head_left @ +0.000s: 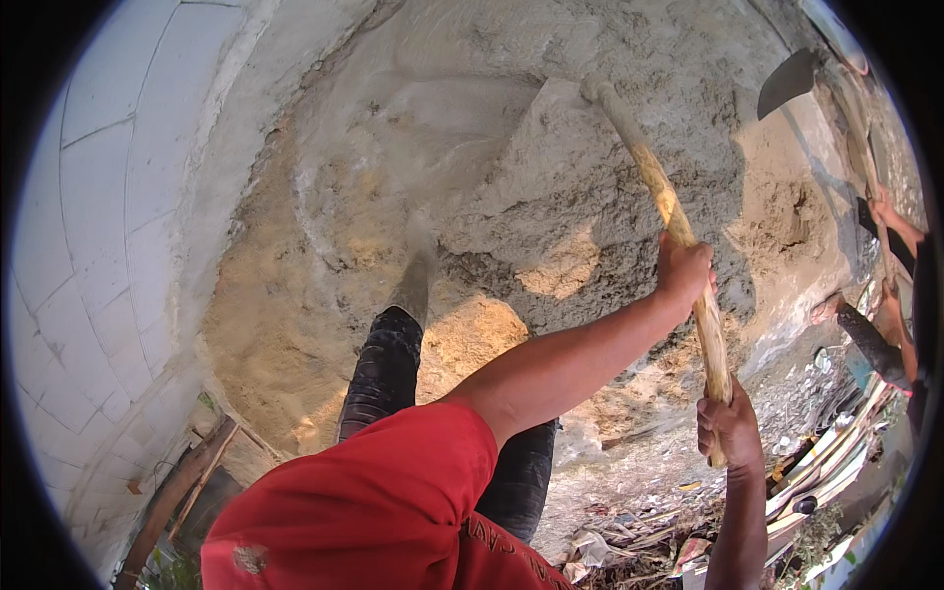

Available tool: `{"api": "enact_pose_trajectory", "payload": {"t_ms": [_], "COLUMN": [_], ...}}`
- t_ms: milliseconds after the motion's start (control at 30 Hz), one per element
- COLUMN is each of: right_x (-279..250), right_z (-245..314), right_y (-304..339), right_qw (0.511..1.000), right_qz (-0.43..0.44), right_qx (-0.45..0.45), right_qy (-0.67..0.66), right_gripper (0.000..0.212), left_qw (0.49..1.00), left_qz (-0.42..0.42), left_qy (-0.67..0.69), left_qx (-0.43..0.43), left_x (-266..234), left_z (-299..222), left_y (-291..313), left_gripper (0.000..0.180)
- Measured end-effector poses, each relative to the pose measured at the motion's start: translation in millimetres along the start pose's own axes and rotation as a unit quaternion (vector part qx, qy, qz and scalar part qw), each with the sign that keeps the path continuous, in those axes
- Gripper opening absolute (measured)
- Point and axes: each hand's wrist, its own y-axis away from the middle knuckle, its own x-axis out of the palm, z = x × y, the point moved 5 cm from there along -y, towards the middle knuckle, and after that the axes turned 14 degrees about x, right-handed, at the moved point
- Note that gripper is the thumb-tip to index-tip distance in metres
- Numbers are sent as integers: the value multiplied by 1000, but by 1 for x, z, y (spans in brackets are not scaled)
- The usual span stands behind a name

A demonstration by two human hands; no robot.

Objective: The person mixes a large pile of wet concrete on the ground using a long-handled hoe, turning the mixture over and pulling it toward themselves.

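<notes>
Both of my hands hold the pale wooden handle of a hoe (653,179), which slants up and away from me. My left hand (685,268) is wrapped round the middle of the handle. Near its lower end, my right hand (730,428) is closed round it too. The hoe's far end meets a heap of wet grey mortar mix (610,211); its head is coated or sunk in the mix and hard to make out. Yellowish sand (270,324) lies along the left and under the heap.
A pale block wall (103,197) curves along the left. At the right edge a co-worker's hands grip another hoe, its dark blade (787,84) raised. My dark-trousered leg (382,369) stands in the sand and mix. Wood strips (831,452) and litter lie at the lower right.
</notes>
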Motion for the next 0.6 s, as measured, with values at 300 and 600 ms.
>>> {"api": "enact_pose_trajectory", "payload": {"t_ms": [300, 600], "right_x": [-13, 355], "right_z": [-177, 13], "right_y": [101, -194], "right_qw": [965, 945], "right_qz": [-220, 316], "right_qx": [0, -56], "right_qy": [144, -69], "right_gripper": [31, 40], "left_qw": [976, 924], "left_qz": [133, -133], "left_qy": [62, -336], "left_qx": [-164, 122], "left_x": [-27, -325], "left_z": [6, -241], "left_y": [184, -137], "left_gripper": [29, 21]}}
